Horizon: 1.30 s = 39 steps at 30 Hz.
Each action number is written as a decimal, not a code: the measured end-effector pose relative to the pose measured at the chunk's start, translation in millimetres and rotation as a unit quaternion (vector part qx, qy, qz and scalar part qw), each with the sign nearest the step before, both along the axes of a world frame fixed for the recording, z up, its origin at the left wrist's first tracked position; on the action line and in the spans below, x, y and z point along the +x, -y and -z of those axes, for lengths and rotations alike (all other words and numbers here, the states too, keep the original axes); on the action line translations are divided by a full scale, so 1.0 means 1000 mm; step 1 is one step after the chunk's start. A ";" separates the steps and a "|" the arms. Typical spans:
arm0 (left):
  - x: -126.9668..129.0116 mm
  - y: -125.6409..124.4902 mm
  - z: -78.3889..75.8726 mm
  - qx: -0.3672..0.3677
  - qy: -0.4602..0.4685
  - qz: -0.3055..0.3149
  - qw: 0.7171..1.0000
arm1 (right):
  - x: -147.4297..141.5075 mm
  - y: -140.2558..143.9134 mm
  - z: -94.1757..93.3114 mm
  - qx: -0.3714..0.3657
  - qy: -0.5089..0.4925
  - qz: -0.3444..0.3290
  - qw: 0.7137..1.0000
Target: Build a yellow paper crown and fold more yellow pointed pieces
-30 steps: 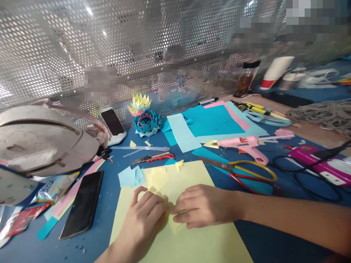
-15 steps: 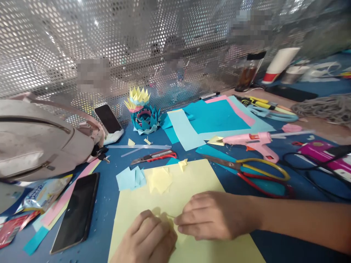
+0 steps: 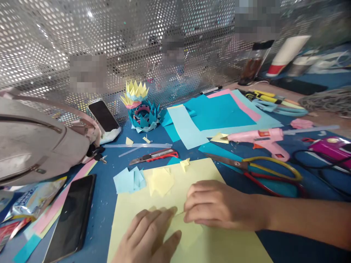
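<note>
A large pale yellow sheet of paper [image 3: 128, 213] lies on the blue table under both hands. My left hand [image 3: 149, 233] rests on it with the fingers stretched and the thumb apart, its fingertips touching the edge of a small yellow paper piece [image 3: 188, 230]. This piece barely stands out from the sheet below. My right hand [image 3: 211, 204] is closed, fingertips pinched at the same small piece. Just beyond the hands are folded yellow pieces [image 3: 161, 181], a small pointed yellow fold [image 3: 184, 164] and folded light blue pieces [image 3: 130, 180].
Scissors [image 3: 244, 166] and a pink glue gun [image 3: 257, 138] lie at right, near coloured sheets [image 3: 222, 111]. A utility knife [image 3: 155, 156] and a paper lotus [image 3: 144, 115] are beyond the hands. At left are a phone [image 3: 70, 215] and a bag [image 3: 41, 142].
My left hand has opened out, its thumb now apart from its fingers. My right hand has shifted slightly up and right. The view has moved a little.
</note>
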State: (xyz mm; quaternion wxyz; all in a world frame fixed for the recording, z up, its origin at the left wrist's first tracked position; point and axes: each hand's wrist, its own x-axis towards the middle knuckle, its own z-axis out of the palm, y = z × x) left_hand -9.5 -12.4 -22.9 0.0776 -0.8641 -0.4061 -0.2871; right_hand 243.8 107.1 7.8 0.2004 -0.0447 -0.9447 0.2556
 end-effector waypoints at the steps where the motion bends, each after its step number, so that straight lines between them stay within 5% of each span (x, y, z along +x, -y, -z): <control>1: -0.002 0.000 -0.003 -0.013 -0.010 0.004 1.000 | 0.000 0.000 0.000 -0.002 0.001 0.001 1.000; 6: 0.000 -0.001 -0.009 -0.005 -0.010 0.056 0.998 | 0.001 0.000 0.001 0.001 -0.015 0.008 1.000; 21: 0.007 0.011 0.008 0.042 -0.011 0.097 0.994 | -0.003 0.004 0.003 0.082 -0.038 -0.092 0.992; 26: 0.009 0.010 -0.013 0.069 -0.041 0.077 0.994 | -0.006 0.003 0.007 0.101 -0.069 -0.108 0.987; 29: 0.005 0.006 -0.029 0.049 -0.163 0.129 0.977 | -0.005 0.005 0.006 0.107 -0.070 -0.100 0.987; 39: 0.002 0.004 -0.019 0.056 -0.168 0.028 0.984 | -0.001 0.004 0.003 0.094 -0.064 0.005 0.993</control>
